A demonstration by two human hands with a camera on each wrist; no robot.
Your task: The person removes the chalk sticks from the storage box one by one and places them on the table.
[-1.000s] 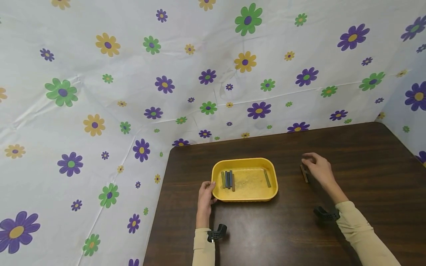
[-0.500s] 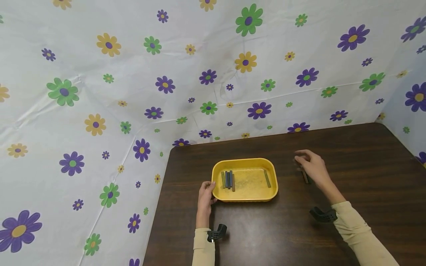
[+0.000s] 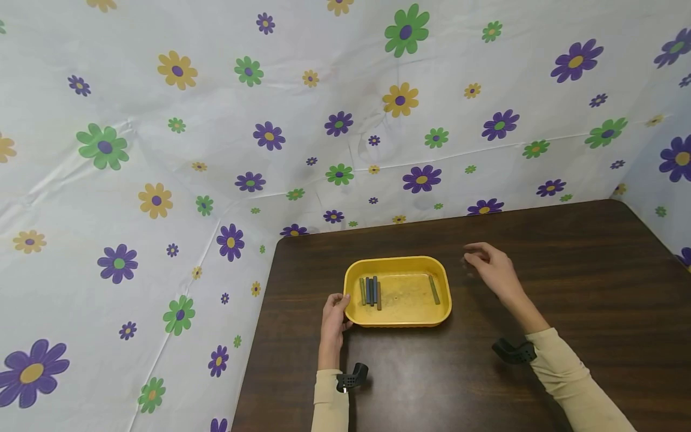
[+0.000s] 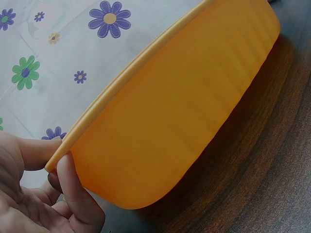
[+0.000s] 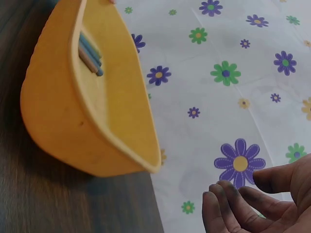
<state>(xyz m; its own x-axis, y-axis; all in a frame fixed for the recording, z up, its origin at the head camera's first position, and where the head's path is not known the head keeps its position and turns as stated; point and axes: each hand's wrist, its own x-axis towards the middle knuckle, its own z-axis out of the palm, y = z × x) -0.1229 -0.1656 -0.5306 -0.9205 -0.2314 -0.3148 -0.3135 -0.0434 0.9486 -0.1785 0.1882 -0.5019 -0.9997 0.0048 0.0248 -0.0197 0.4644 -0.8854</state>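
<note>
A yellow plastic tray (image 3: 396, 324) stands on the table. My left hand (image 3: 333, 321) holds its left end; in the left wrist view the thumb and curled fingers pinch the rim (image 4: 104, 97). Inside, several thin chalk-like sticks (image 3: 375, 289) in blue, dark, brown and olive lie side by side at the left. One greenish stick (image 3: 434, 290) leans apart at the right end. To the right of the tray, above the table, is my right hand (image 3: 495, 273), its fingers loosely bent. The right wrist view shows smudged fingertips (image 5: 211, 199) and nothing held between them and the thumb.
Dark wood-grain table (image 3: 421, 378) runs out around the tray. A white flowered sheet (image 3: 302, 90) hangs behind it and to the left. Each forearm wears a black camera mount, one on the left sleeve (image 3: 352, 378) and one on the right (image 3: 513, 352).
My right hand has moved left toward the tray, now covering the spot where sticks showed on the table earlier. The left hand and tray stay put.
</note>
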